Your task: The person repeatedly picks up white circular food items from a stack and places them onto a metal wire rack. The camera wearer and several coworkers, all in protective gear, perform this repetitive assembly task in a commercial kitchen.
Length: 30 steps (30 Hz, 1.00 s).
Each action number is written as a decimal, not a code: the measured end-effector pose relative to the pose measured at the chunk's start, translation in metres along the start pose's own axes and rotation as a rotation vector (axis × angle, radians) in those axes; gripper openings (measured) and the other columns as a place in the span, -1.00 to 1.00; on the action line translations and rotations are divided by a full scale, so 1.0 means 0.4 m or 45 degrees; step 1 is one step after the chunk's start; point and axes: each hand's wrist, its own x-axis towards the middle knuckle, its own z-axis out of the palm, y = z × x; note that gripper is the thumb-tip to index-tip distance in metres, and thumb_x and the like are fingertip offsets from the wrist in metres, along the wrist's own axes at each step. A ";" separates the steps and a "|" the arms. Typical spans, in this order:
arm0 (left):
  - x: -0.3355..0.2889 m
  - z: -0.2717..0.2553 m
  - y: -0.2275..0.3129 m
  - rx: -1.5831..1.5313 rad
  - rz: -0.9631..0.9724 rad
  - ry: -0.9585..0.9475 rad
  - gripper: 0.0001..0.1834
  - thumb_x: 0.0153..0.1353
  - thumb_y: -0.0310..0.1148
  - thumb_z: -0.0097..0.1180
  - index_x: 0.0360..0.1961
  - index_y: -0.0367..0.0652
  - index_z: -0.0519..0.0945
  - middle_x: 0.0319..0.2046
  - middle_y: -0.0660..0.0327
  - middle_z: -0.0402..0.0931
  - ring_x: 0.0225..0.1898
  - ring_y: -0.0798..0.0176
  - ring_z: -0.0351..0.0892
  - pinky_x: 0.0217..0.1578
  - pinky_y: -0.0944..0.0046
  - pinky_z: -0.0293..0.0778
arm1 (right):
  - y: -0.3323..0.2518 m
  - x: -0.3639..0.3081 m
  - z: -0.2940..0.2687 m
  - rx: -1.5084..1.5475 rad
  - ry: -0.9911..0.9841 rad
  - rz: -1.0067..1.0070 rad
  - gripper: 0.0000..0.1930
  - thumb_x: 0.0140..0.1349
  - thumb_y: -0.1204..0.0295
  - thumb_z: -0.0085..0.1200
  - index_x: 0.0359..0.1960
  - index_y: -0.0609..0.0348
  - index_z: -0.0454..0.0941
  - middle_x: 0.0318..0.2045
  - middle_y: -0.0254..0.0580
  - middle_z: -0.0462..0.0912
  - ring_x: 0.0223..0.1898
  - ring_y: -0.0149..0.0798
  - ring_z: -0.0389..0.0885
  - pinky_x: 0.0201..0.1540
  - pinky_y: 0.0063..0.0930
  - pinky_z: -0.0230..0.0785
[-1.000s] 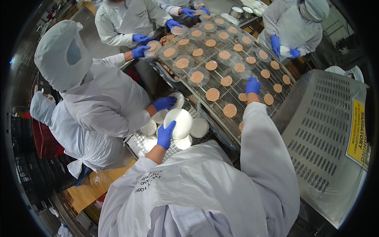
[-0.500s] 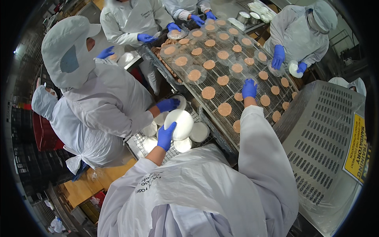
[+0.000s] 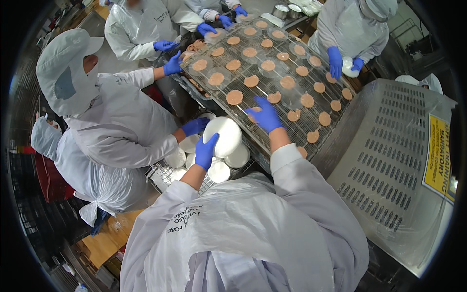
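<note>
Wire-mesh conveyor (image 3: 295, 129): metal grid, flat pinkish patties (image 3: 234, 97) all over
Left grip (image 3: 205, 152): clamped on chunky, smooth white disc (image 3: 224, 135), left of conveyor
Right grip (image 3: 266, 116): splayed pretty wide, palm down, over one conveyor patty

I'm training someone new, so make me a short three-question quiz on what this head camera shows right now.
1. Multiple choice: what colour is the round thing in the wearer's left hand? a) red b) white c) black
2. True or false: the wearer's right hand is over the wire mesh.
3. Fill in: the slotted metal cover stands to the ____ of the mesh in the picture.

Key: 1. b; 2. true; 3. right
</note>
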 end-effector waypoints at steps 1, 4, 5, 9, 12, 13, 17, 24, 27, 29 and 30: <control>-0.001 0.011 0.012 0.008 0.005 0.009 -0.42 0.10 -0.21 0.22 0.05 -0.38 0.40 -0.09 0.07 0.50 -0.08 0.21 0.50 -0.07 0.26 0.42 | -0.098 -0.030 0.000 0.044 -0.089 -0.024 -0.42 0.07 0.16 0.19 0.09 0.19 0.38 0.11 0.13 0.39 0.12 0.06 0.37 0.15 -0.21 0.25; -0.022 0.048 0.042 0.005 0.038 -0.008 -0.43 0.11 -0.22 0.22 0.06 -0.36 0.40 -0.10 0.07 0.50 -0.07 0.21 0.50 -0.07 0.25 0.42 | -0.079 -0.001 -0.025 0.280 -0.093 0.110 -0.46 0.12 0.19 0.13 0.12 0.12 0.37 0.15 0.13 0.35 0.19 0.08 0.29 0.20 -0.20 0.19; -0.025 0.054 0.044 -0.014 0.041 -0.011 -0.44 0.11 -0.22 0.22 0.06 -0.36 0.40 -0.10 0.07 0.50 -0.08 0.21 0.50 -0.07 0.25 0.42 | -0.023 0.034 -0.026 0.376 -0.057 0.186 -0.48 0.14 0.22 0.11 0.13 0.10 0.36 0.17 0.12 0.33 0.21 0.08 0.27 0.23 -0.20 0.17; -0.050 0.020 0.025 -0.072 0.017 0.062 -0.45 0.11 -0.25 0.22 0.05 -0.37 0.40 -0.12 0.06 0.51 -0.11 0.21 0.53 -0.12 0.26 0.46 | 0.106 0.137 -0.063 -0.729 0.351 0.303 -0.56 0.20 0.45 -0.05 0.15 0.07 0.34 0.21 0.04 0.28 0.24 0.06 0.23 0.27 -0.22 0.09; -0.085 0.029 -0.005 -0.126 -0.022 0.059 -0.45 0.10 -0.26 0.23 0.04 -0.38 0.41 -0.12 0.05 0.51 -0.14 0.20 0.55 -0.16 0.26 0.49 | 0.310 0.179 -0.122 -0.628 0.265 0.340 -0.62 0.19 0.43 -0.05 0.08 0.13 0.41 0.11 0.05 0.41 0.16 0.02 0.35 0.20 -0.21 0.18; -0.104 0.045 -0.010 -0.077 -0.040 0.050 -0.44 0.09 -0.25 0.24 0.04 -0.39 0.40 -0.12 0.05 0.51 -0.16 0.20 0.56 -0.18 0.25 0.51 | 0.387 0.198 -0.179 -0.433 0.186 0.463 -0.65 0.18 0.43 -0.04 0.03 0.15 0.45 0.06 0.04 0.46 0.12 0.00 0.40 0.17 -0.20 0.23; -0.185 0.050 -0.089 -0.069 -0.023 0.207 -0.43 0.08 -0.23 0.24 0.03 -0.38 0.42 -0.14 0.06 0.52 -0.16 0.20 0.56 -0.16 0.25 0.50 | 0.337 0.148 -0.269 0.489 0.575 0.588 -0.77 0.12 0.44 -0.01 -0.19 0.21 0.57 -0.16 0.04 0.60 -0.07 -0.04 0.57 -0.02 -0.20 0.40; -0.026 -0.002 0.007 0.027 0.054 0.135 -0.47 0.08 -0.24 0.25 0.00 -0.37 0.45 -0.15 0.07 0.53 -0.16 0.23 0.55 -0.15 0.28 0.48 | -0.049 0.056 -0.043 0.455 -0.185 0.070 -0.65 0.10 0.39 0.15 -0.07 0.24 0.53 -0.29 -0.15 0.64 -0.25 -0.19 0.60 -0.13 -0.35 0.43; 0.047 0.042 0.060 -0.017 0.076 0.104 -0.48 0.06 -0.25 0.27 -0.02 -0.37 0.47 -0.16 0.08 0.54 -0.17 0.25 0.55 -0.16 0.29 0.46 | -0.163 0.014 0.037 0.237 -0.376 0.081 -0.70 0.15 0.37 0.09 -0.10 0.24 0.55 -0.28 -0.13 0.65 -0.25 -0.18 0.60 -0.10 -0.36 0.41; 0.035 0.073 0.094 -0.121 0.078 0.084 -0.48 0.04 -0.26 0.29 -0.03 -0.37 0.49 -0.18 0.10 0.55 -0.19 0.27 0.55 -0.18 0.32 0.46 | -0.149 0.018 0.058 -0.001 -0.256 0.084 -0.73 0.18 0.35 0.04 -0.14 0.23 0.57 -0.29 -0.09 0.65 -0.24 -0.18 0.60 -0.09 -0.36 0.40; 0.035 0.083 0.087 -0.089 0.077 0.074 -0.47 0.04 -0.26 0.29 -0.03 -0.38 0.48 -0.18 0.10 0.55 -0.20 0.27 0.55 -0.18 0.31 0.46 | -0.127 0.021 0.045 0.185 -0.240 0.081 -0.74 0.20 0.33 0.00 -0.17 0.22 0.57 -0.30 -0.06 0.65 -0.24 -0.15 0.60 -0.08 -0.35 0.40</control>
